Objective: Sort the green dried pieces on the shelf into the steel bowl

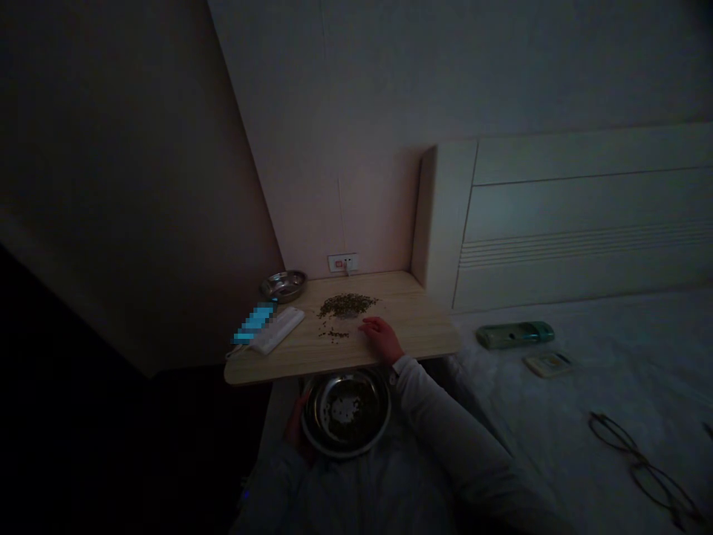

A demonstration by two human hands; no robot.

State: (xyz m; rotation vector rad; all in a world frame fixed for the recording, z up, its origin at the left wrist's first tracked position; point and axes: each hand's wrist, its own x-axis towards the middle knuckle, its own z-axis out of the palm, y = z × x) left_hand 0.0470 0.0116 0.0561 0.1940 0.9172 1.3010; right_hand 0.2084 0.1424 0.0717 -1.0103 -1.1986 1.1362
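Note:
On the wooden tabletop (406,297) lies a loose pile of small dark grains (348,303), with a few scattered toward the front. My right hand (382,338) is over the table just right of the pile, its fingers loosely bent and apart; nothing shows in them. A small pale patch, too dim to make out, lies at the pile's front edge. Below the table edge, my left hand (298,423) grips the left side of a round metal bowl (384,420). More dark bits and a bright reflection show inside the bowl. My left fingers are partly hidden beneath it.
A second metal bowl (284,285) stands at the table's back left. Near it lie a blurred blue phone screen (255,323) and a white power strip (278,331). A wall socket (342,261) is behind. On the bed (501,394) lie a green case (515,334) and looped cord (616,431).

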